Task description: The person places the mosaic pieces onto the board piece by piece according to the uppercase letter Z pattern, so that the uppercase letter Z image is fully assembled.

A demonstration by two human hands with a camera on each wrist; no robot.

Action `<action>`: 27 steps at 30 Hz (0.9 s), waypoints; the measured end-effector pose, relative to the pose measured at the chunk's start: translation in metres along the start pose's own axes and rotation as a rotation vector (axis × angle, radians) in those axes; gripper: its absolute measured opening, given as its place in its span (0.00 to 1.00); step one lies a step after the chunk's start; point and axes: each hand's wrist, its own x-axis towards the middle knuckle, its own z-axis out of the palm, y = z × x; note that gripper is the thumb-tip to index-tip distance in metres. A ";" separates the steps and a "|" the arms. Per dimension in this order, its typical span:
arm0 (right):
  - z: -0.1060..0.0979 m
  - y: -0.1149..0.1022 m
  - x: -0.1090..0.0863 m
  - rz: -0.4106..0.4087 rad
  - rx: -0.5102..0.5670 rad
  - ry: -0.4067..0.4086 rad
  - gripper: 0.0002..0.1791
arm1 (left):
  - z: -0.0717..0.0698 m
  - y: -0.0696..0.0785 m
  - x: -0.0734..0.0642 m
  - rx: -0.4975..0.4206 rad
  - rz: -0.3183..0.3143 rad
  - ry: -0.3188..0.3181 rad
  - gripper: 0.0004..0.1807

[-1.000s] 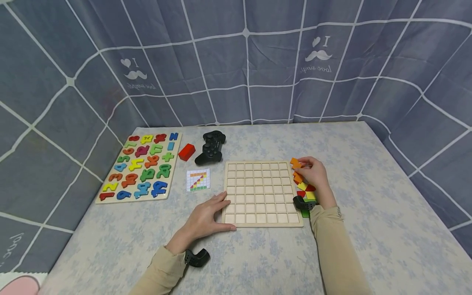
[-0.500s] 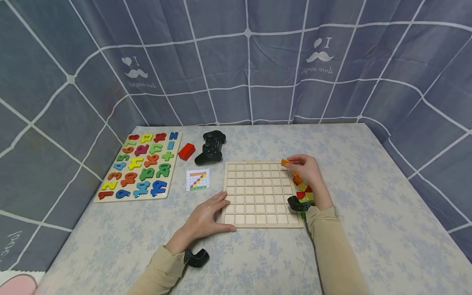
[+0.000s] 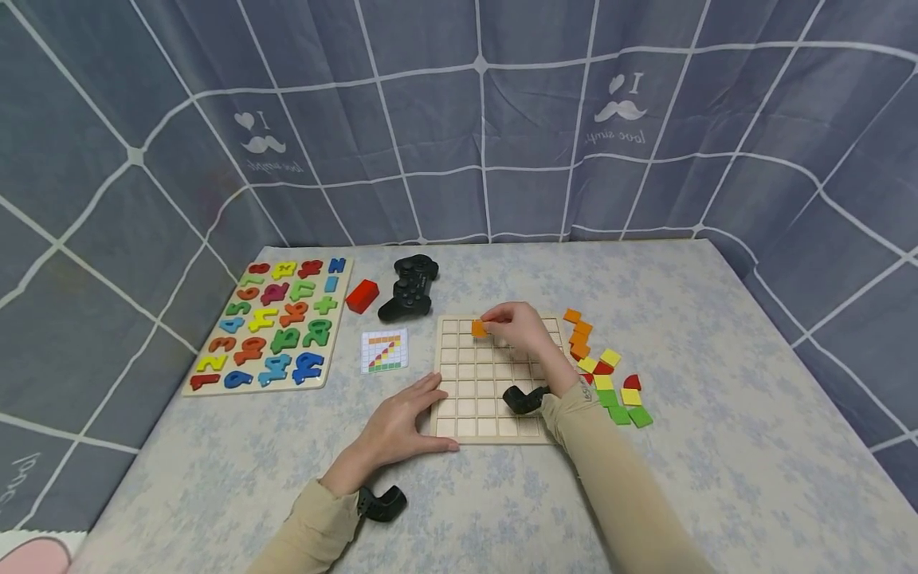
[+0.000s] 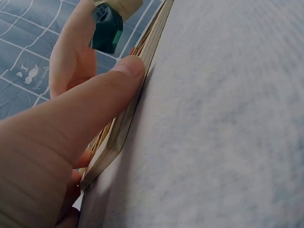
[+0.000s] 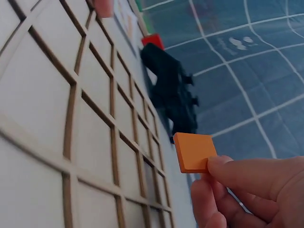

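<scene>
The thumb and fingers of my right hand (image 3: 522, 328) pinch an orange square tile (image 5: 195, 153) by one edge. In the head view that hand is over the far rows of a wooden grid board (image 3: 466, 405), and the orange tile (image 3: 479, 328) is near the third column. The right wrist view shows the tile above the grid's surface. My left hand (image 3: 402, 422) rests at the board's near left corner, its thumb (image 4: 126, 71) along the front edge and its fingers on the left edge. The right forearm covers part of the board's right side.
Right of the board lie loose orange tiles (image 3: 583, 328), yellow tiles (image 3: 610, 357), red rounded pieces (image 3: 632, 383) and green tiles (image 3: 641, 416). To its left are a pattern card (image 3: 385, 351), a black game controller (image 3: 410, 288), a red block (image 3: 362, 296) and a number puzzle (image 3: 271, 335).
My right hand has picked up an orange tile from the pile at the right and carried it left across the board's far rows. The left hand stays at the corner.
</scene>
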 end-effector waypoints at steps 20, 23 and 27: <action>0.035 -0.004 0.013 0.054 -0.148 -0.014 0.10 | -0.001 0.000 0.000 0.000 0.008 0.008 0.42; 0.030 -0.003 0.010 0.037 -0.102 -0.022 0.15 | 0.000 0.000 0.000 0.001 0.007 0.004 0.42; 0.014 -0.003 0.002 0.031 -0.003 -0.015 0.22 | 0.000 0.000 0.000 0.005 0.000 0.001 0.43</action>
